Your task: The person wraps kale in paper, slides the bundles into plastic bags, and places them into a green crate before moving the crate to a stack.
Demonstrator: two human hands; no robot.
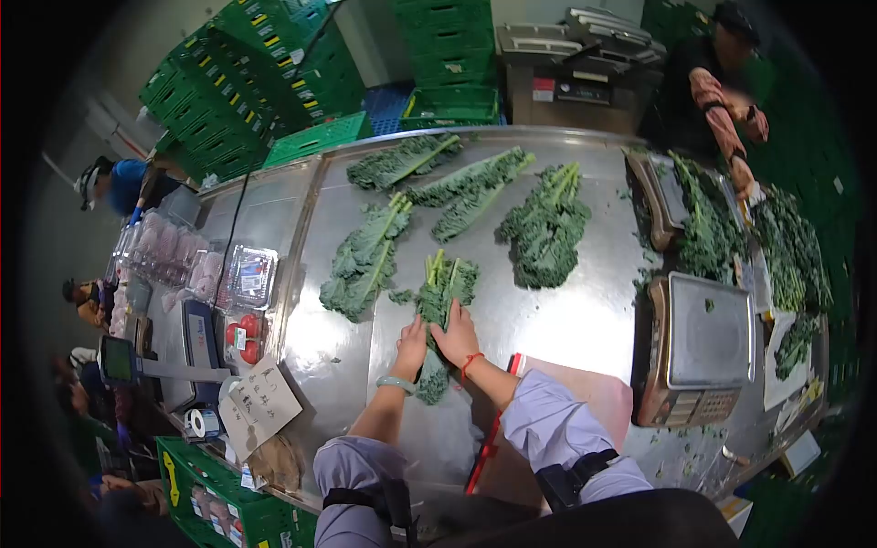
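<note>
On the metal table in front of me, a bunch of curly kale (435, 306) lies with its stems pointing away. My left hand (410, 349) grips its left side, a pale bangle on the wrist. My right hand (456, 334), wearing a red cord, is wrapped round the right side. Some fingertips are hidden in the leaves. Beyond my hands lie further kale bunches: one on the left (364, 260), one on the right (548, 228), and others at the back, including a kale bunch (402, 163) near the far edge.
A weighing scale (708, 329) stands at the right, with kale piled beyond it near a co-worker's hand (742, 175). Clear plastic packs (251, 277) and a handwritten cardboard sign (263, 409) sit at the left. A red-edged pinkish sheet (575, 411) lies under my right forearm. Green crates (448, 55) are stacked behind.
</note>
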